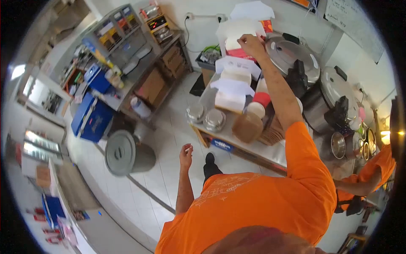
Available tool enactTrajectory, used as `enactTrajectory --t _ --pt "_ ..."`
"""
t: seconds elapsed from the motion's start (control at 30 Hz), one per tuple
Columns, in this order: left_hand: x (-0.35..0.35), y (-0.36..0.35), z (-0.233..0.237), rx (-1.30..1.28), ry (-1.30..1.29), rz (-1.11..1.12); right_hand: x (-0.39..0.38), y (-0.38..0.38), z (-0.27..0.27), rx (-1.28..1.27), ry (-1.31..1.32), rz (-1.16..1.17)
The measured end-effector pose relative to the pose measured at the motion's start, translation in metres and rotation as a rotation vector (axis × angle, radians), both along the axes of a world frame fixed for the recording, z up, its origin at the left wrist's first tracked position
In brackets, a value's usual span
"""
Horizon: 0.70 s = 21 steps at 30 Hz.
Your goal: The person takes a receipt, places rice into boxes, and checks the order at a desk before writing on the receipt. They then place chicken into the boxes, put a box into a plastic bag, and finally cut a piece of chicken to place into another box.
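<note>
apparently mid-reach, the right hand (252, 45) is at the far white box (231, 30) on the table (275, 153), fingers bent; whether they grip it, i cannot tell. the left hand (186, 155) hangs over the floor (163, 186), half curled, with nothing visible in it. nearer on the table sit another white box (230, 100) and, to its left, a silver container (214, 120). right of the far box stands a large lidded pot (292, 57).
</note>
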<state>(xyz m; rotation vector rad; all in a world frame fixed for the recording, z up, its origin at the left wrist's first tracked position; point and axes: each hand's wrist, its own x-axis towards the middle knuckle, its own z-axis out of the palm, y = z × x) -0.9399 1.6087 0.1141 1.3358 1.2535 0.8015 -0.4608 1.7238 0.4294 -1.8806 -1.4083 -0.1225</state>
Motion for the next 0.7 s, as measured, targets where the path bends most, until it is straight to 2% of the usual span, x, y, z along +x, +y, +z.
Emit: enactTrajectory --t 0.07,0.1,0.17,0.23,0.33,0.37,0.4,0.43,0.5,0.6,0.63,0.67,0.7 --pt "0.012 0.062 0.006 0.178 0.075 -0.109 0.016 0.056 -0.007 -0.259 -0.034 -0.151" --pt "0.018 0.098 0.003 0.191 0.055 -0.148 0.025 0.08 -0.022 -0.287 -0.111 -0.218" --pt "0.041 0.161 0.026 0.242 0.044 -0.253 0.022 0.116 -0.032 -0.506 -0.15 -0.374" --pt "0.079 0.217 0.055 0.297 0.019 -0.35 0.024 0.136 -0.048 -0.641 -0.088 -0.348" --pt "0.159 0.294 0.099 0.649 0.133 -0.574 0.042 0.159 -0.071 -0.75 -0.074 -0.313" --pt "0.192 0.318 0.117 0.726 0.13 -0.642 0.052 0.168 -0.079 -0.786 0.062 -0.276" --pt "0.223 0.327 0.146 0.663 0.164 -0.697 0.06 0.171 -0.086 -0.819 0.198 -0.24" --pt "0.256 0.333 0.169 0.6 0.195 -0.75 0.06 0.165 -0.093 -0.832 0.203 -0.264" --pt "0.33 0.357 0.169 0.889 0.208 -0.784 0.05 0.15 -0.097 -0.395 -0.038 -0.273" --pt "0.403 0.367 0.175 0.893 0.195 -0.823 0.021 0.144 -0.082 -0.398 0.044 -0.469" --pt "0.422 0.373 0.163 0.89 0.172 -0.837 0.016 0.142 -0.078 -0.406 0.034 -0.492" --pt "0.442 0.378 0.143 0.94 -0.019 -0.847 0.014 0.139 -0.074 -0.369 0.054 -0.458" --pt "0.451 0.379 0.145 0.984 -0.212 -0.848 0.015 0.136 -0.072 -0.332 0.071 -0.423"
